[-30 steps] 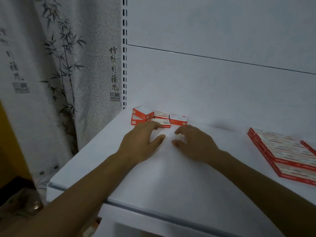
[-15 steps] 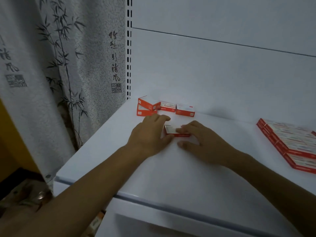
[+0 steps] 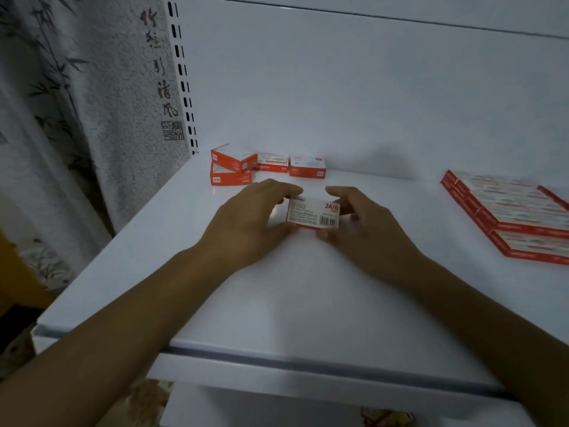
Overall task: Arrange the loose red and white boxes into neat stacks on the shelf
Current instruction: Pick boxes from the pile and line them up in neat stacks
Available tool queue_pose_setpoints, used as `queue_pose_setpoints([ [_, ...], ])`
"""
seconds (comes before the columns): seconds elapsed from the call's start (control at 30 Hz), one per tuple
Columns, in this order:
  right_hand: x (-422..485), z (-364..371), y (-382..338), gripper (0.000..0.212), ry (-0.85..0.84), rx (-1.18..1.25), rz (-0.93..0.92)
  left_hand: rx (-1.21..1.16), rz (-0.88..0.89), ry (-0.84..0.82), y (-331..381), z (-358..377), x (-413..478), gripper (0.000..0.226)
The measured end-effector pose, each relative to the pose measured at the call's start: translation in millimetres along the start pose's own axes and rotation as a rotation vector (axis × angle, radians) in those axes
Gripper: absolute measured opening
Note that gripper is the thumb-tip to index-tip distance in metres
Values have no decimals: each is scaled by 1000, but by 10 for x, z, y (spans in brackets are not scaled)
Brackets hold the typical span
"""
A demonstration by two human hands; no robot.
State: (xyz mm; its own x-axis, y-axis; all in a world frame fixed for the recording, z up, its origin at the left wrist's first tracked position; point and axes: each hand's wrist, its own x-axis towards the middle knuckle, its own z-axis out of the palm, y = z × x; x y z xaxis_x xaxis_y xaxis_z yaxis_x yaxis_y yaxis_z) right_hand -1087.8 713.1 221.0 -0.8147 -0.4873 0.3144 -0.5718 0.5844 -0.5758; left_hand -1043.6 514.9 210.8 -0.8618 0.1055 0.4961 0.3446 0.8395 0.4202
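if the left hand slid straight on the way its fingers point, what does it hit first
Likely the rightmost loose box by the back wall; the left hand, gripping the held box, points that way. Depth is unclear.

One red-and-white box [image 3: 312,212] held barcode-up — four loose boxes [image 3: 272,164] behind, flat stack [image 3: 511,211] right.

There is 1 shelf [image 3: 277,303]. 2 hands show, 1 left hand [image 3: 246,223] and 1 right hand [image 3: 366,229], with 1 small red and white box [image 3: 312,212] between them. Behind that box sit 4 loose boxes [image 3: 272,163]. To its right lies 1 flat block of boxes [image 3: 511,214], packed too tight to count.
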Motion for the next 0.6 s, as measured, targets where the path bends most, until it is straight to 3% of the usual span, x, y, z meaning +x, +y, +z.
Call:
queue_pose_setpoints([
  [0.27, -61, -96, -204, 45, 236, 341, -173, -96, -80, -42, 223, 14, 28, 43],
  [0.4, -50, -42, -263, 50, 175, 306, -236, -144, -47, -31, 258, 17, 0, 41],
  [0.6, -19, -2, -183, 58, 54, 408, -112, -129, 15, 8, 198, 33, -10, 52],
])
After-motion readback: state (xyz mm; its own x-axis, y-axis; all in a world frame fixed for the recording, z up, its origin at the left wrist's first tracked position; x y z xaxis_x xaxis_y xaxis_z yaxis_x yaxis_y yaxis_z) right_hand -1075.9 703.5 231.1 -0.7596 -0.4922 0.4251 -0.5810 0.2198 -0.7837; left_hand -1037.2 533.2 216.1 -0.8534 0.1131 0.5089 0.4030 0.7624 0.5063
